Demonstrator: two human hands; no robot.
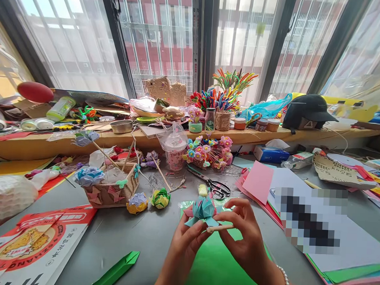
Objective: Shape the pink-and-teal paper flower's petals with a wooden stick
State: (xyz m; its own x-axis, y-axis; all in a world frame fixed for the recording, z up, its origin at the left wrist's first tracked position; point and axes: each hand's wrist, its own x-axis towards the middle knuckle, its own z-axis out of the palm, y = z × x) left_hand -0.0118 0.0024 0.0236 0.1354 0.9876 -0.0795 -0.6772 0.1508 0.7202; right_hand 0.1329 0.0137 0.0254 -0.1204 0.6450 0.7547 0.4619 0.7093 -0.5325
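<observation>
One blue paper flower (203, 208) is above a green sheet (224, 270) on the tabletop (148, 237), grasped by the fingers of the left hand (187, 239), while those of the right hand (246, 231) pinch a short pale stick (220, 228) just beside it. Black-handled scissors (211, 182) lie beyond, near a yellow piece (202, 190).

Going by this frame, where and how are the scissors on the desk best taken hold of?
Probably by the looped handles of the scissors, from the near right: the loops lie toward the right hand, while the blades point away to the far left.
</observation>
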